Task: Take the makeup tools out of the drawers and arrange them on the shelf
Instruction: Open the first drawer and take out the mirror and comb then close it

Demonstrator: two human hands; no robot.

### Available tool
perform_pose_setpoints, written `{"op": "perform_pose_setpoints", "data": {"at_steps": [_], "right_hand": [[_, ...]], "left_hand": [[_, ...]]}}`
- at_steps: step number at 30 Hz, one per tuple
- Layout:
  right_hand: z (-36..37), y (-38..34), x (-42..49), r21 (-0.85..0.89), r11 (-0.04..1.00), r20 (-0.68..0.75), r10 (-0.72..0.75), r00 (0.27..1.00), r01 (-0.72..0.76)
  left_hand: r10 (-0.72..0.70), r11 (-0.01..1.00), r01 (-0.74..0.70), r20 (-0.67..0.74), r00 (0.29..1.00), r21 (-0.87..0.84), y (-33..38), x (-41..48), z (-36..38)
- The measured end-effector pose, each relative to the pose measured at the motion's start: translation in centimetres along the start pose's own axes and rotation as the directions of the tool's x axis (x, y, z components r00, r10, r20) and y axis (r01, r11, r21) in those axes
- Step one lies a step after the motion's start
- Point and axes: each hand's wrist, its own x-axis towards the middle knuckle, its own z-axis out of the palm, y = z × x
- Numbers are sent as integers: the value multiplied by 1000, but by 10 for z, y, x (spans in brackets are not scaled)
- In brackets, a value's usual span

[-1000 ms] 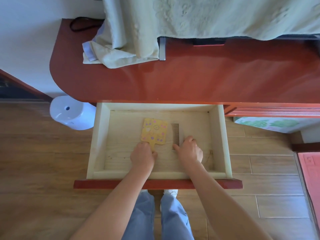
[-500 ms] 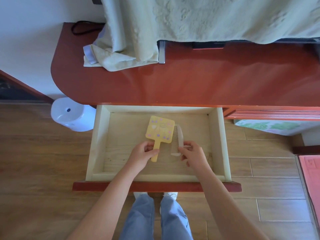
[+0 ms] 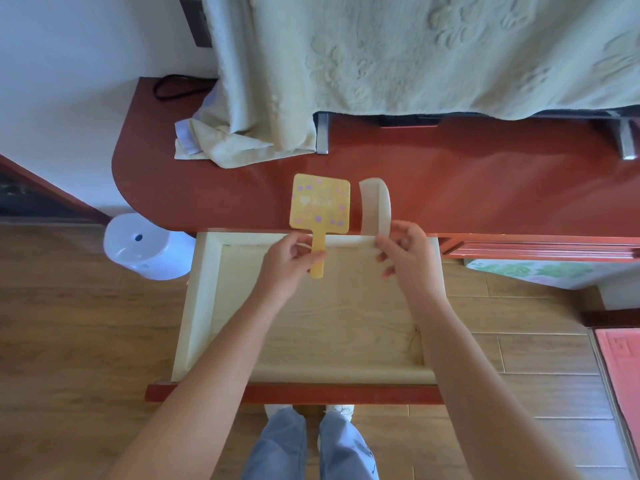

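Observation:
My left hand [image 3: 289, 263] pinches the handle of a yellow hand mirror [image 3: 320, 204] with pink and white hearts on its back. The mirror's square head is raised over the front edge of the red shelf [image 3: 485, 188]. My right hand [image 3: 405, 259] holds one end of a pale curved comb [image 3: 375, 206], which also reaches up over the shelf edge, just right of the mirror. Below both hands the pale wooden drawer [image 3: 204, 306] stands pulled out, and its visible floor is bare.
A pale green cloth [image 3: 415, 53] hangs over something at the back of the shelf and bunches at its left. A black cable [image 3: 173, 86] lies in the shelf's back left corner. A white round bin [image 3: 145, 245] stands on the wood floor, left of the drawer.
Both hands closed on the mirror and the comb in the drawer, lifted them out and carried them up and forward to the shelf's front edge.

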Motion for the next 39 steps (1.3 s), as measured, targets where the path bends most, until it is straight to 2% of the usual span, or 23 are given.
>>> {"op": "perform_pose_setpoints", "data": {"at_steps": [4, 8, 12, 21, 24, 27, 30, 34, 39], "right_hand": [[12, -13, 39, -104, 994, -32, -14, 999, 11], [13, -12, 59, -143, 989, -95, 4, 996, -18], [3, -7, 70, -206, 978, -162, -15, 987, -19], [0, 3, 89, -443, 897, -203, -90, 975, -9], [-1, 5, 84, -478, 877, -184, -145, 972, 40], [-7, 6, 56, -537, 825, -113, -276, 955, 175], [-17, 27, 4, -565, 765, 54, -339, 939, 308], [-39, 78, -76, -683, 591, 280, -331, 901, 429], [-49, 124, -138, -783, 424, 363, -283, 888, 455]], "left_hand": [[18, 999, -16, -41, 999, 45, 12, 33, 10], [11, 987, 2, -79, 997, 158, 18, 53, 21], [62, 966, -37, -90, 994, 255, 25, 60, 28], [188, 833, -112, -87, 978, 542, 31, 72, 46], [217, 790, -121, -89, 972, 601, 32, 68, 46], [339, 727, -222, -60, 939, 649, 24, 54, 40], [519, 595, -441, 97, 849, 671, -1, 16, 22], [457, 402, -515, 322, 829, 757, -55, -58, -15], [386, 320, -480, 351, 853, 816, -115, -126, -42]]}}
